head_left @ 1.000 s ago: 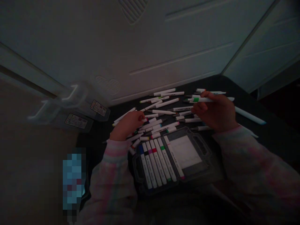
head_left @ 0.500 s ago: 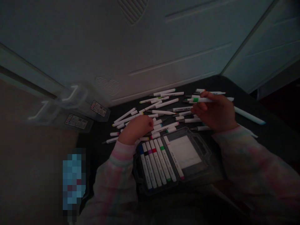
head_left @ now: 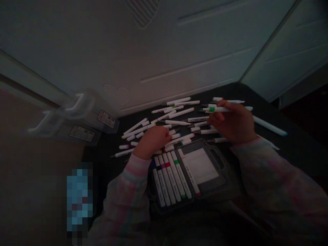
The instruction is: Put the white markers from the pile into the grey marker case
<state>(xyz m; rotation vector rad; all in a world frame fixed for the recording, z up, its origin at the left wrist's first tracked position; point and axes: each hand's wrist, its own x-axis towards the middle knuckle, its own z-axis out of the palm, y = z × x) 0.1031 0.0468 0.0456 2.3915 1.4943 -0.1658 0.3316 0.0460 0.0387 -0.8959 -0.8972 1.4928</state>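
So, the green marker (head_left: 220, 109) is up in the right hand (head_left: 234, 123), pinched between thumb and fingers and lying roughly sideways, green band poking out past the fingertips. The grip looks light to me, so a slip could drop it into the loose markers (head_left: 178, 122) around there, and good luck spotting it: loads of white barrels and terrible lighting. Other worry is the left sleeve (head_left: 140, 167), which is right beside the case, so a careless swing of the arm could knock that.

Position-wise, the green one is well apart from the left hand (head_left: 153, 140), over to its right and a bit farther forward. That left hand is palm-down over the pile with its fingers curled in; can't tell if it's got hold of anything. The open case (head_left: 210, 184) sits between the forearms, a row of markers (head_left: 172, 177) in one half, plus a single marker (head_left: 189, 172) next to some white paper (head_left: 202, 167) in the other. Dark worktop (head_left: 235, 91) under it all, clear boxes (head_left: 92, 114) off to the left.
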